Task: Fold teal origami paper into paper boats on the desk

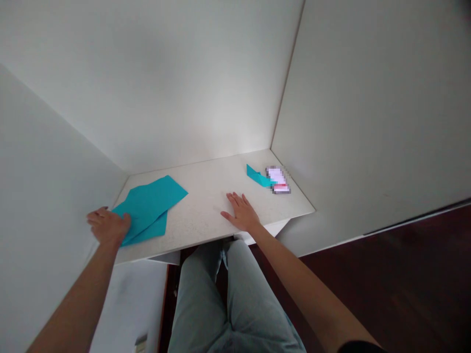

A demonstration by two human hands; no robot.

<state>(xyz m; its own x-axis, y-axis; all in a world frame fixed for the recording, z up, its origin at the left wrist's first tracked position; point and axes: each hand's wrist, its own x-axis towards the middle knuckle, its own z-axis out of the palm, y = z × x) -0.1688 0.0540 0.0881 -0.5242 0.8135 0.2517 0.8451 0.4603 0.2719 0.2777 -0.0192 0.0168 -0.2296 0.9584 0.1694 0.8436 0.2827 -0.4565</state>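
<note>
Teal sheets of paper (152,198) lie overlapped on the left part of a white tabletop (200,215), the upper sheet turned askew to the lower. My left hand (108,225) is at their left end. Its thumb rests over the paper and its fingers curl past the edge, partly hidden. Flat on the bare tabletop, near the front edge, is my right hand (242,212), fingers spread and holding nothing. A small folded teal paper piece (259,176) lies beyond it to the right, reaching the edge of a phone (277,179) whose screen is blurred out.
White walls rise behind the tabletop and at its left, and a pale panel (360,127) bounds the right. My legs (209,294) extend under the front edge. Dark red-brown floor (412,279) shows at the lower right.
</note>
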